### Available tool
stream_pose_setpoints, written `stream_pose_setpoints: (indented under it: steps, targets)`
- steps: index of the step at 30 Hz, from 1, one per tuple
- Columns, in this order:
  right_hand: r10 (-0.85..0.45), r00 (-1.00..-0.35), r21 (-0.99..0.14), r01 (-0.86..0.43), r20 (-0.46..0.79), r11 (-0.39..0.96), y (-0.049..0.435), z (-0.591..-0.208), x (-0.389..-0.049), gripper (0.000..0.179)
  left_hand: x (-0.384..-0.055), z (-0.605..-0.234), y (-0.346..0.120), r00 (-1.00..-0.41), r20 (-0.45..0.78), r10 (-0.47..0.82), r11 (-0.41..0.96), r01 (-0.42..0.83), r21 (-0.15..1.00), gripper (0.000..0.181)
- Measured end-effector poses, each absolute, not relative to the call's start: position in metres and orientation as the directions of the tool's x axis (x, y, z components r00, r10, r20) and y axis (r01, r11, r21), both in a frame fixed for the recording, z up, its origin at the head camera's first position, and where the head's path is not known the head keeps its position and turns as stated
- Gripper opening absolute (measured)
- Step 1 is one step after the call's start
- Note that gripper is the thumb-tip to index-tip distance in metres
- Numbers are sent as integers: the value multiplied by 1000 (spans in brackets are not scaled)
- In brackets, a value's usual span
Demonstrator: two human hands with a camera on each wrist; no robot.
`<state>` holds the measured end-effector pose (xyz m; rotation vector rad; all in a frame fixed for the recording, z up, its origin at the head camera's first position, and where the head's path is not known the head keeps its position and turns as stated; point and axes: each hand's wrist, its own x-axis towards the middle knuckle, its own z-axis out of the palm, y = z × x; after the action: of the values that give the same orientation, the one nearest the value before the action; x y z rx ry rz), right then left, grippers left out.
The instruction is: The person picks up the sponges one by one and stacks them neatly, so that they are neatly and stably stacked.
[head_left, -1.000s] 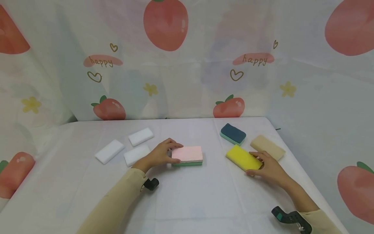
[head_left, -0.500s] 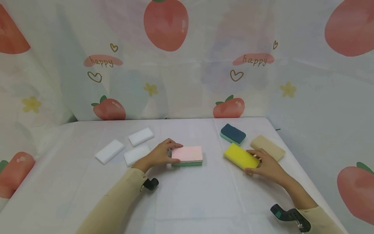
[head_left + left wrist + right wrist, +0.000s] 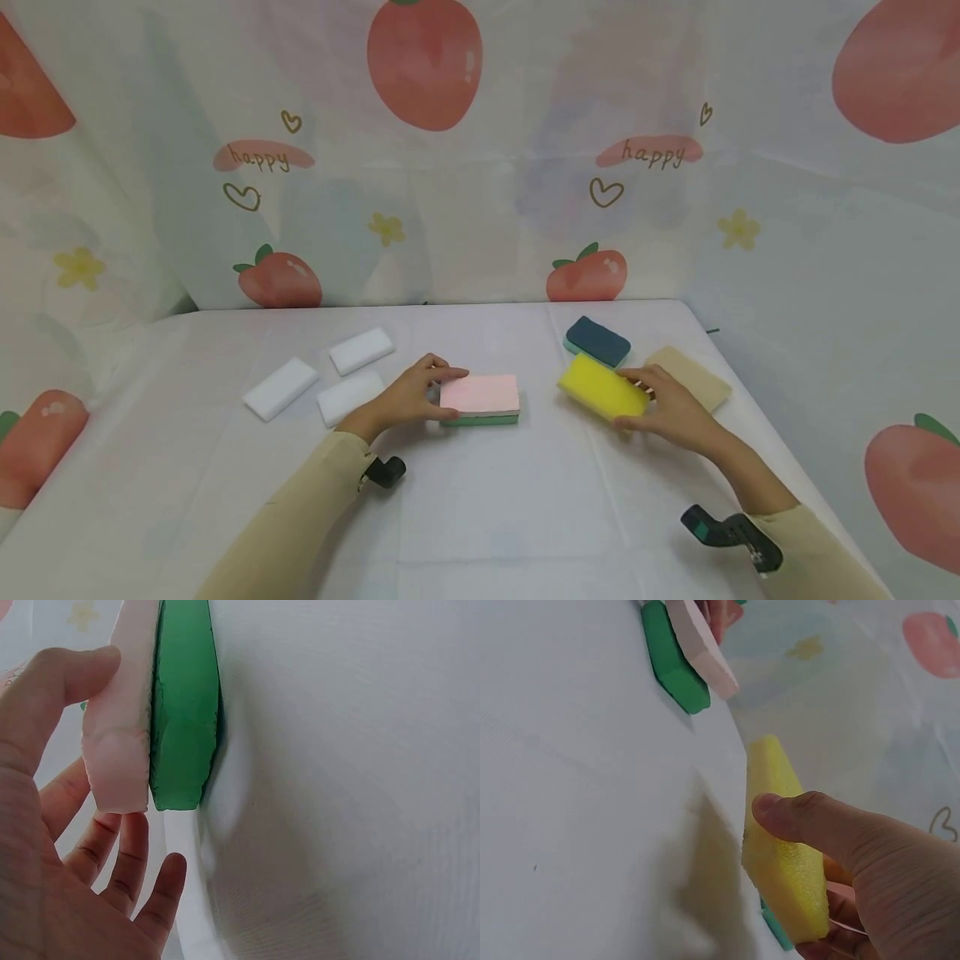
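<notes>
A pink sponge lies flat on top of a green sponge at mid-table. My left hand pinches the pink sponge by its left end, thumb on the near edge and fingers on the far edge. In the left wrist view, the green sponge sits against the white cloth. My right hand holds a yellow sponge between thumb and fingers. The right wrist view shows the yellow sponge raised off the table, its shadow beneath.
Several white sponges lie left of my left hand, among them a white block and another white block. A dark blue and green sponge sits behind the yellow one. Near the table's right edge is a beige sponge.
My right hand has lifted the yellow sponge a little and carried it left, toward the pink and green stack. My left hand and the stack have stayed put.
</notes>
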<state>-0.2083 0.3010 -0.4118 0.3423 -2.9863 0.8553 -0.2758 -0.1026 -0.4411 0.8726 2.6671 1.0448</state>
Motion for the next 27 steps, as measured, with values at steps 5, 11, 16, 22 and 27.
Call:
stream_pose_setpoints:
  steps: [5, 11, 16, 22, 27]
  targets:
    - [-224, -971, -518, -237, 90, 822, 298, -408, -212, 76, -275, -441, -102, -820, 72, 567, 584, 462, 668, 66]
    - [-229, -969, -505, -242, 89, 828, 294, -406, -214, 75, -276, -442, -103, -819, 81, 568, 562, 458, 689, 66]
    - [-242, -967, -507, -251, 84, 825, 291, -403, -216, 75, -275, -443, -104, -816, 94, 570, 545, 461, 700, 66]
    - [-261, -962, -514, -265, 82, 816, 287, -396, -219, 75, -275, -444, -105, -819, 102, 565, 541, 461, 704, 66]
    - [-277, -957, -526, -283, 92, 802, 286, -389, -224, 74, -275, -444, -106, -822, 109, 559, 543, 462, 702, 66]
